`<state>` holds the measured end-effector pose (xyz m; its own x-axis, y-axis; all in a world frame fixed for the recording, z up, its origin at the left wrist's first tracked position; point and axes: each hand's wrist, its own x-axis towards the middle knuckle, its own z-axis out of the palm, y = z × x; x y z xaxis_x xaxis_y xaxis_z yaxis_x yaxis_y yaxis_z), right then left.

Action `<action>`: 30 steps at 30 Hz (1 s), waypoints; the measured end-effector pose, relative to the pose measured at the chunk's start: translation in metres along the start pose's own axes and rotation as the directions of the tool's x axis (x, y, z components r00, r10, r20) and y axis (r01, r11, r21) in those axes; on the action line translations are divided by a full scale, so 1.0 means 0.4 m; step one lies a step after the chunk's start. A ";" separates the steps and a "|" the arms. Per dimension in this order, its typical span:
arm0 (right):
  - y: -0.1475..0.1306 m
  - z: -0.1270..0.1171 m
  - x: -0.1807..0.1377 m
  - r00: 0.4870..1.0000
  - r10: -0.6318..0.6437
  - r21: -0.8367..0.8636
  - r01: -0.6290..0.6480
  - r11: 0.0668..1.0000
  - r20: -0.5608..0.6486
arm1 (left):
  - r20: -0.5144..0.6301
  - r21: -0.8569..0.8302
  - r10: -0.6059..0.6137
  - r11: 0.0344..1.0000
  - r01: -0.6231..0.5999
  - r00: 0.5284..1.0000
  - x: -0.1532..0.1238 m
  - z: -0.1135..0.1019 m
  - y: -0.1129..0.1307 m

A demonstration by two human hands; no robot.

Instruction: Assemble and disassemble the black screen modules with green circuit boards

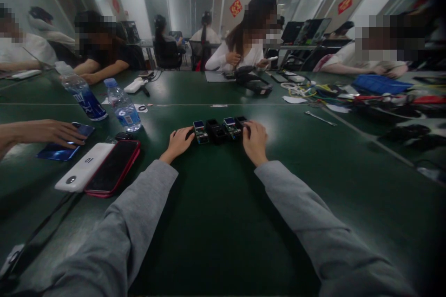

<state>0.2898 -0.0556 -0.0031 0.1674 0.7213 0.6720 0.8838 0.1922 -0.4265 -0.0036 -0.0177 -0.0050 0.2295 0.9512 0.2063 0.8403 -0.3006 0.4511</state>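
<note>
A short row of small devices stands on the green table before me. From left to right it has a circuit board with a small screen [200,132], a black plastic case [215,130], another circuit board with a screen [231,128] and a second black case [240,122]. At the row's left end rests my left hand [179,143], thumb and fingers apart beside the first board. My right hand [256,141] is at the other end, its fingertips against the last black case and its thumb spread below. Fine details of the boards are too small to tell.
Left of me are two water bottles [124,110], a white power bank [85,167] and a red-cased phone [113,167]. Another person's hand [57,133] lies on a blue phone. A wrench [320,119], tangled cables and a blue tray [381,84] are at right. Several people sit beyond.
</note>
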 end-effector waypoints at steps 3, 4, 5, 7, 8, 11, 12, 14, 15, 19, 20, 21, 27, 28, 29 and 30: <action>-0.030 -0.015 -0.005 0.997 -0.078 -0.003 0.078 0.997 0.007 | 0.003 -0.006 0.006 1.000 -0.006 1.000 0.000 0.000 -0.002; -0.040 -0.020 -0.008 0.993 -0.113 0.000 0.113 0.994 0.026 | 0.005 -0.008 0.010 1.000 -0.010 1.000 0.000 0.000 -0.003; -0.049 -0.024 -0.010 0.987 -0.152 0.003 0.153 0.988 0.051 | 0.007 -0.010 0.015 1.000 -0.015 1.000 0.000 0.000 -0.004; -0.066 -0.029 -0.014 0.967 -0.235 0.020 0.234 0.972 0.104 | 0.011 -0.012 0.022 1.000 -0.021 1.000 -0.001 0.000 -0.005; -0.072 -0.030 -0.016 0.953 -0.275 0.033 0.273 0.961 0.129 | 0.009 -0.012 0.024 1.000 -0.024 1.000 -0.001 0.000 -0.006; -0.084 -0.028 -0.018 0.895 -0.387 0.077 0.380 0.922 0.221 | -0.004 -0.012 0.033 0.999 -0.033 0.999 -0.001 0.003 -0.007; -0.086 -0.027 -0.018 0.873 -0.416 0.093 0.406 0.909 0.254 | -0.007 -0.011 0.034 0.999 -0.034 0.999 0.000 0.004 -0.008; -0.086 -0.025 -0.017 0.843 -0.446 0.119 0.431 0.895 0.301 | -0.006 -0.005 0.033 0.999 -0.033 0.999 0.001 0.006 -0.008; -0.086 -0.025 -0.017 0.839 -0.448 0.125 0.431 0.894 0.309 | -0.007 -0.002 0.032 0.999 -0.032 0.999 0.002 0.007 -0.008; -0.082 -0.025 -0.015 0.843 -0.437 0.112 0.424 0.899 0.314 | -0.022 -0.001 0.033 0.999 -0.033 0.999 0.005 0.008 -0.008; -0.082 -0.025 -0.014 0.842 -0.435 0.106 0.424 0.899 0.318 | -0.022 -0.002 0.032 0.999 -0.032 0.999 0.005 0.008 -0.008; -0.081 -0.025 -0.014 0.842 -0.432 0.099 0.424 0.900 0.323 | -0.019 -0.003 0.031 1.000 -0.031 0.999 0.005 0.008 -0.008; -0.079 -0.022 -0.012 0.848 -0.417 0.080 0.415 0.906 0.327 | -0.012 -0.007 0.031 0.999 -0.031 0.999 0.003 0.008 -0.012; -0.078 -0.021 -0.012 0.850 -0.416 0.080 0.413 0.907 0.323 | -0.012 -0.007 0.034 0.999 -0.034 0.999 0.003 0.008 -0.013; -0.077 -0.019 -0.012 0.853 -0.413 0.079 0.411 0.908 0.319 | -0.012 -0.007 0.037 0.999 -0.037 0.999 0.003 0.009 -0.013; -0.076 -0.018 -0.012 0.855 -0.411 0.078 0.408 0.910 0.316 | -0.013 -0.007 0.039 0.999 -0.039 0.999 0.003 0.009 -0.014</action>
<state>0.2651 -0.0696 0.0109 -0.3582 0.7482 0.5584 0.8380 0.5214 -0.1611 -0.0063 -0.0147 -0.0104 0.2553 0.9379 0.2349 0.8275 -0.3377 0.4487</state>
